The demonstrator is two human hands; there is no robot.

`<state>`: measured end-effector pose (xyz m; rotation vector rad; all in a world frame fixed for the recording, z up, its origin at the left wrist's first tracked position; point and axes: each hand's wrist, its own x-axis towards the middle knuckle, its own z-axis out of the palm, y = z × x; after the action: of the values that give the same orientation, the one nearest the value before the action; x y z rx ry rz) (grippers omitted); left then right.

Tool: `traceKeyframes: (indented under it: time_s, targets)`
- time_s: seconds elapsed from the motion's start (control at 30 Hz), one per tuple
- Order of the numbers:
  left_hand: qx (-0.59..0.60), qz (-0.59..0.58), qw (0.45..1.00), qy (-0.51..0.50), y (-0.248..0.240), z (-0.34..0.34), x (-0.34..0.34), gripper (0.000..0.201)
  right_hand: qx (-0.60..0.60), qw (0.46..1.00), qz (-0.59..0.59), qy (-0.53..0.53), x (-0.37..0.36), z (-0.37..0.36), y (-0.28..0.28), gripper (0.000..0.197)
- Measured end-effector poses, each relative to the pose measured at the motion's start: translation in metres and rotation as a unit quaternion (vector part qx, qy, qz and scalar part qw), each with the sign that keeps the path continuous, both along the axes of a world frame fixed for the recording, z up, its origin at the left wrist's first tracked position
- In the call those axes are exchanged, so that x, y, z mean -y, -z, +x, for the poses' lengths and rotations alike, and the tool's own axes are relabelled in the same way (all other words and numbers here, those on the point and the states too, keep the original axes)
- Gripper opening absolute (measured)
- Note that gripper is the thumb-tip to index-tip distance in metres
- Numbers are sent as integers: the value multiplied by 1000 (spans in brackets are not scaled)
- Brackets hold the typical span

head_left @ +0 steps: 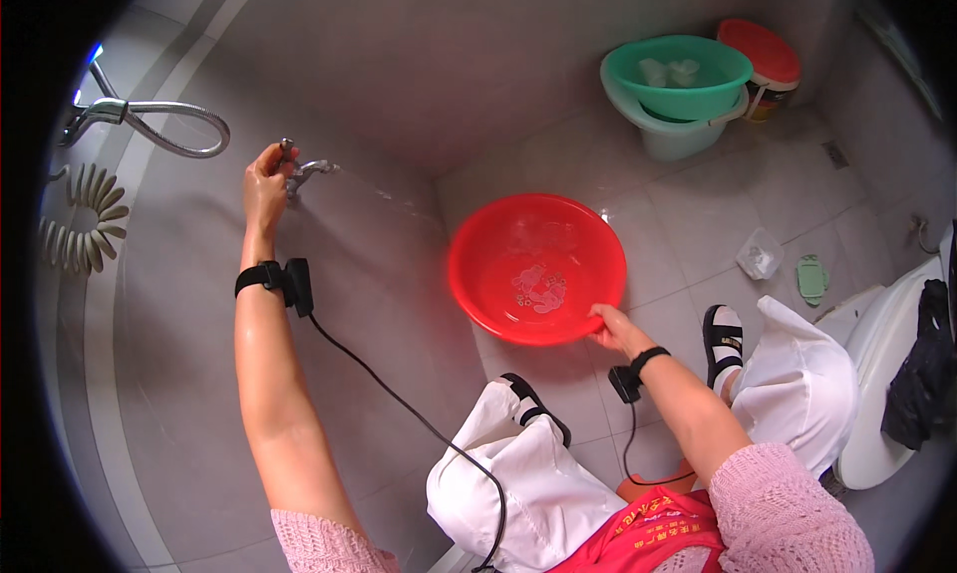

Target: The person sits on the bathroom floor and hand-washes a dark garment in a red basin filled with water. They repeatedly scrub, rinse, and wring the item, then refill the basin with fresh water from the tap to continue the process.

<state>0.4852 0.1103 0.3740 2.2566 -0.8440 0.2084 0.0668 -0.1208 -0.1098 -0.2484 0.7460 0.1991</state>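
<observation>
My left hand (265, 189) is closed around the handle of a metal wall tap (315, 168) at the left. A thin, faint stream of water (389, 196) runs from the spout toward a red plastic basin (485, 294). The basin has a pale pattern printed on its bottom, and a little water seems to lie in it. Its near right rim is gripped by my right hand (614, 332), thumb over the edge and the other fingers partly hidden. Each wrist wears a black strap with a small cabled box.
Far right, a green basin (688, 103) holding small white items rests on a pale bucket (680, 143). A red-lidded bucket (766, 57) stands beside it. A clear tub (761, 254), a green brush-like item (812, 279) and a white toilet (875, 384) are at right; a shower hose (184, 152) hangs left.
</observation>
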Motion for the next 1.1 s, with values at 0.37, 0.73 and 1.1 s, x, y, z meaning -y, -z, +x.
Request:
traceKeyframes:
  time_s: [0.37,0.73,1.1]
  targets:
    - [20,19,999,-38,2,0,-23,36,43,887,-407,-215,-8,85,-64,57]
    - [43,11,998,-38,4,5,-7,30,-90,324,-912,-236,30,163,-250,96]
    - [93,73,990,-82,5,-10,4,18,-50,901,-427,-56,7,140,-117,70]
